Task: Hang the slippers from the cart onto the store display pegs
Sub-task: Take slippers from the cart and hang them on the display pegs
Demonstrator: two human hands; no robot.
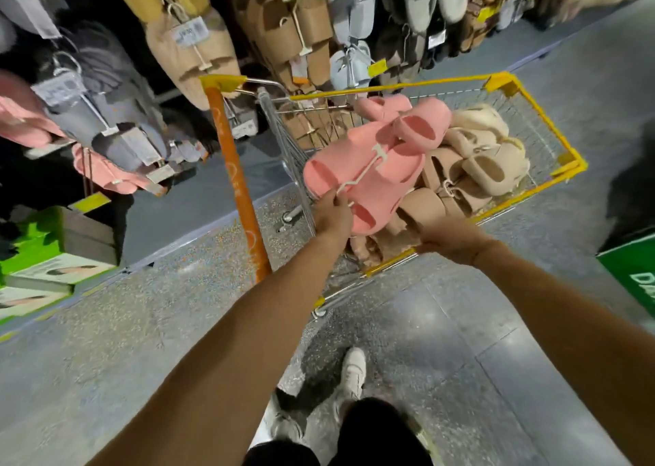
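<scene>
A wire cart [542,111] with yellow rim trim stands ahead of me, filled with pink and beige slippers. My left hand [331,214] is shut on the white plastic hanger [365,173] of a pink slipper pair [368,168], which is tilted above the cart's near-left side. More pink slippers [421,125] lie behind it. Down in the cart's near end, my right hand [450,239] reaches among the beige slippers [489,168]; its fingers are hidden. The display [191,47] above and to the left carries hanging beige, grey, blue and pink slippers.
The cart's orange handle bar [237,182] runs diagonally at its left. Green and white boxes [49,256] sit on the floor at the left. A green sign [634,274] is at the right edge. My feet [352,370] stand on grey floor below.
</scene>
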